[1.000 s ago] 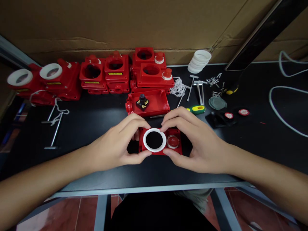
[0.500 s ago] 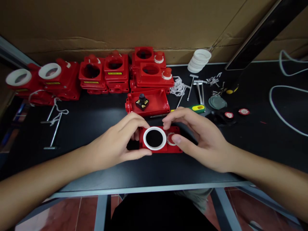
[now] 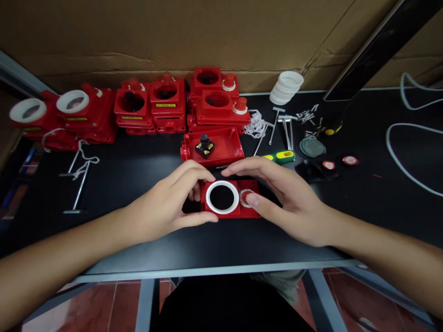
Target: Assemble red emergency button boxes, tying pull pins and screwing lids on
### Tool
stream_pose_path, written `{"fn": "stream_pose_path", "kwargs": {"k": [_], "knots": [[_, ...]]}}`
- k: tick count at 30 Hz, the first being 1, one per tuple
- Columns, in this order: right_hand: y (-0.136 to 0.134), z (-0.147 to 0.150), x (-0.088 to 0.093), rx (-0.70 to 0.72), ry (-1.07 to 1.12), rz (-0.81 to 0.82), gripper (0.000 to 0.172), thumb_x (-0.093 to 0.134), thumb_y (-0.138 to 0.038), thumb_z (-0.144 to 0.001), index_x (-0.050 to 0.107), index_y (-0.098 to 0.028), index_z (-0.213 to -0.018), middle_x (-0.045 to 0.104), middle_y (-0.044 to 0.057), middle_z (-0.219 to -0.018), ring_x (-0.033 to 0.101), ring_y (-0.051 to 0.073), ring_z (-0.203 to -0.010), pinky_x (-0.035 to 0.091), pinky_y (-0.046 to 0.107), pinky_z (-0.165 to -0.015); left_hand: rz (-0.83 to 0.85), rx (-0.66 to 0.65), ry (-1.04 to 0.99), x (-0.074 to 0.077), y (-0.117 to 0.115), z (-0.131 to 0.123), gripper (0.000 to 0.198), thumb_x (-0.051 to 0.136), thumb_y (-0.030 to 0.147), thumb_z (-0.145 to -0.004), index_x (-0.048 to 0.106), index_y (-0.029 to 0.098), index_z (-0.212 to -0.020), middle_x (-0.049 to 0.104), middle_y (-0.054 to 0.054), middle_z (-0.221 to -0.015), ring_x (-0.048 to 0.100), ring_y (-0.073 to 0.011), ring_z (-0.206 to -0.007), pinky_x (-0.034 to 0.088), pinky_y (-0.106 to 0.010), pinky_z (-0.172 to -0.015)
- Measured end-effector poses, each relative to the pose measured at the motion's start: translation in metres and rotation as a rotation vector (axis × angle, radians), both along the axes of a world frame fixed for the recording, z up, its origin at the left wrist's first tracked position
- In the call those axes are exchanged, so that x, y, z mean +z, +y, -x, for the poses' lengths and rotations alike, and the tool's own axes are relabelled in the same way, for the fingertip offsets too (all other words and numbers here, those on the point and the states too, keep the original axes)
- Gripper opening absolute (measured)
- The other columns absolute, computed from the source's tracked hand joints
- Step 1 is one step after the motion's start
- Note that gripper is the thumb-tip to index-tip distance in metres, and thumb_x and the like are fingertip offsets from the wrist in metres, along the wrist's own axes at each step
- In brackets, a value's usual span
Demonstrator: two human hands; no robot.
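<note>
A red box cover (image 3: 230,211) lies on the black table, with a white ring (image 3: 222,197) set round its large round hole and a small clear cap (image 3: 245,197) beside it. My left hand (image 3: 166,205) grips the cover's left end, thumb along the near edge and fingers curled over the far edge. My right hand (image 3: 282,196) is on the right end, its thumb tip pressing on the clear cap and its fingers stretched over the far edge. Just behind sits an open red box base (image 3: 212,148) with a black switch inside.
Several red boxes (image 3: 166,103) line the back by a cardboard wall. A stack of white rings (image 3: 286,86), metal T-keys (image 3: 285,124), screws, a green and yellow screwdriver (image 3: 280,157), a glass disc (image 3: 312,147) and white cable (image 3: 404,157) lie to the right. The table's front edge (image 3: 207,272) is near.
My right thumb has moved from the cover's near edge onto the small clear cap, and my right fingers have straightened over the far edge. My left hand has kept its hold.
</note>
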State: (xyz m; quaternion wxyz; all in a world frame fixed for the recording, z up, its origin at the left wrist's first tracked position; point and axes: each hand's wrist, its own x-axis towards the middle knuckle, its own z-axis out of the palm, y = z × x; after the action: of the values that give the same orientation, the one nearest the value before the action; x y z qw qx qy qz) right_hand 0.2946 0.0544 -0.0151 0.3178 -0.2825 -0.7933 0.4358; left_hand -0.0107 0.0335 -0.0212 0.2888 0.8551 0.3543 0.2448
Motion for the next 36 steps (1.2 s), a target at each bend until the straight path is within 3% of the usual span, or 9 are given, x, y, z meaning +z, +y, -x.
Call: {"fn": "stream_pose_path", "kwargs": {"k": [3, 10, 16, 27, 29, 32, 36], "knots": [[-0.0017, 0.0005, 0.0026, 0.043, -0.022, -0.019, 0.044, 0.073, -0.023, -0.112, 0.066, -0.03, -0.155, 0.079, 0.009, -0.155, 0.077, 0.028, -0.143, 0.064, 0.046, -0.123, 0.001, -0.002, 0.0, 0.0002, 0.0003, 0.0003, 0.049, 0.083, 0.055, -0.111, 0.06, 0.025, -0.142, 0.069, -0.007, -0.129, 0.069, -0.0172, -0.089, 0.069, -0.034, -0.084], [-0.0016, -0.0002, 0.001, -0.076, -0.025, -0.068, 0.027, 0.071, -0.027, -0.116, 0.068, -0.029, -0.143, 0.086, 0.008, -0.128, 0.084, 0.027, -0.12, 0.069, 0.047, -0.109, 0.009, 0.009, 0.018, 0.0017, -0.0007, 0.0003, 0.05, 0.084, 0.054, -0.111, 0.06, 0.024, -0.143, 0.069, -0.008, -0.129, 0.07, -0.0169, -0.088, 0.069, -0.033, -0.083], [-0.004, 0.0016, 0.0035, 0.031, -0.005, 0.02, 0.036, 0.07, -0.025, -0.117, 0.067, -0.029, -0.153, 0.079, 0.01, -0.154, 0.077, 0.028, -0.144, 0.067, 0.047, -0.121, 0.011, 0.011, -0.011, 0.0008, -0.0004, -0.0002, 0.051, 0.085, 0.054, -0.11, 0.059, 0.025, -0.143, 0.07, -0.007, -0.128, 0.07, -0.0163, -0.086, 0.069, -0.033, -0.081], [-0.0047, 0.0, -0.0015, -0.051, 0.019, -0.005, 0.026, 0.071, -0.03, -0.116, 0.067, -0.029, -0.142, 0.081, 0.008, -0.126, 0.082, 0.025, -0.116, 0.068, 0.044, -0.109, 0.005, 0.038, -0.03, 0.0005, -0.0025, -0.0016, 0.054, 0.092, 0.038, -0.104, 0.055, 0.024, -0.14, 0.069, -0.004, -0.125, 0.071, -0.0145, -0.087, 0.066, -0.03, -0.08], [-0.0049, 0.0003, -0.0013, -0.056, 0.018, 0.002, 0.03, 0.07, -0.028, -0.116, 0.067, -0.03, -0.145, 0.08, 0.008, -0.133, 0.08, 0.026, -0.127, 0.066, 0.045, -0.115, 0.003, 0.038, -0.031, 0.0014, -0.0024, -0.0007, 0.052, 0.092, 0.038, -0.104, 0.056, 0.024, -0.14, 0.069, -0.004, -0.124, 0.072, -0.0147, -0.087, 0.066, -0.03, -0.08], [-0.0055, 0.0002, 0.0021, 0.018, -0.009, 0.008, 0.043, 0.07, -0.025, -0.115, 0.064, -0.03, -0.157, 0.074, 0.01, -0.161, 0.071, 0.028, -0.153, 0.059, 0.045, -0.131, 0.002, 0.027, -0.033, 0.0011, -0.0016, -0.0004, 0.052, 0.093, 0.038, -0.105, 0.057, 0.024, -0.14, 0.07, -0.004, -0.124, 0.072, -0.0144, -0.087, 0.067, -0.029, -0.08], [-0.0057, 0.0, 0.0061, 0.082, -0.042, -0.026, 0.044, 0.071, -0.029, -0.117, 0.061, -0.026, -0.16, 0.074, 0.012, -0.16, 0.073, 0.025, -0.148, 0.059, 0.04, -0.126, 0.004, 0.02, -0.039, -0.0007, -0.0004, -0.0013, 0.055, 0.094, 0.04, -0.104, 0.057, 0.024, -0.141, 0.07, -0.003, -0.124, 0.072, -0.0138, -0.087, 0.066, -0.028, -0.081]]}}
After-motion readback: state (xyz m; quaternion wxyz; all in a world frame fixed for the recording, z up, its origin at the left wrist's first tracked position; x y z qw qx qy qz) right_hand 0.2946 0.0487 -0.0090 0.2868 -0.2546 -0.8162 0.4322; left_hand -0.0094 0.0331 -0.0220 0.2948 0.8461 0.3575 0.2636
